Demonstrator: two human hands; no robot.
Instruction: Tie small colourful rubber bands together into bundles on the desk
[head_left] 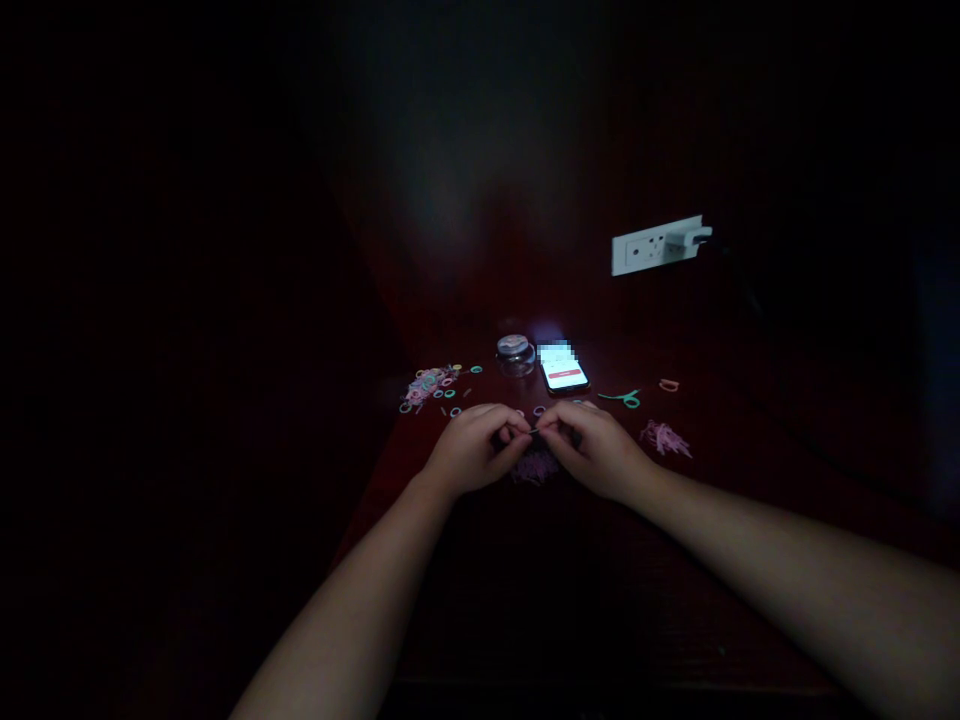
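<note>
My left hand [484,447] and my right hand [589,447] meet fingertip to fingertip over the dark red table. Each has thumb and fingers pinched on one end of a small thin band [534,431], pale where it shows between them; its exact kind is too small to make out. Just below the fingers lies a heap of purple strands [534,467]. To the right of my right hand is a pile of pink strands [666,438]. A few small coloured rings [540,410] lie behind the fingertips.
A pile of coloured rings and bits [429,386] lies at the left. Behind my hands stand a lidded clear jar [515,357] and a lit phone [564,368]. Green-handled scissors [630,400] and a pink piece [669,385] lie right. A wall socket [649,248] holds a plug.
</note>
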